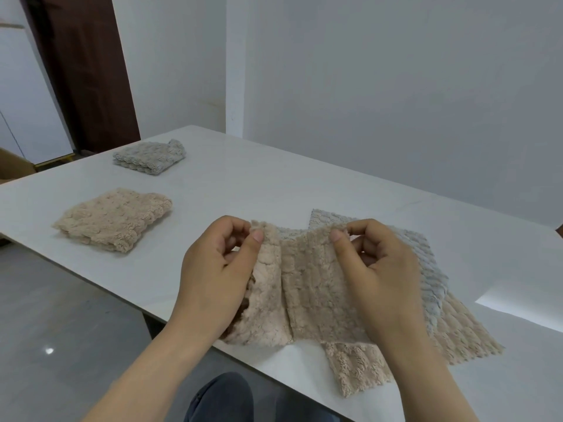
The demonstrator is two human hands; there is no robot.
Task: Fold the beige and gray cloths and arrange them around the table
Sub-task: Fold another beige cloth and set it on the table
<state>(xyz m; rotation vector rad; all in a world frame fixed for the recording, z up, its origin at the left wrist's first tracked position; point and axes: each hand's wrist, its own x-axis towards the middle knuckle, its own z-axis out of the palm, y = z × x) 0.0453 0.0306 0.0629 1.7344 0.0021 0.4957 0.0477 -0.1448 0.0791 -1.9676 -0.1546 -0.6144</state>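
Left hand point(219, 269): pinches the top left corner of the held beige cloth point(310, 287).
Right hand point(374, 269): pinches the top right corner.
Held beige cloth: raised at the desk's point(274, 184) near edge, lower hem resting on it.
Unfolded pile: gray cloth point(426, 269) over a second beige cloth point(463, 333), just behind the held cloth.
Folded beige cloth point(112, 219): left edge.
Folded gray cloth point(149, 156): far left corner.
Risk, slip: plush may slide from a fingertip pinch, so the corners misalign.
Risk, drag: the hem may disturb the pile or fall off the near edge.
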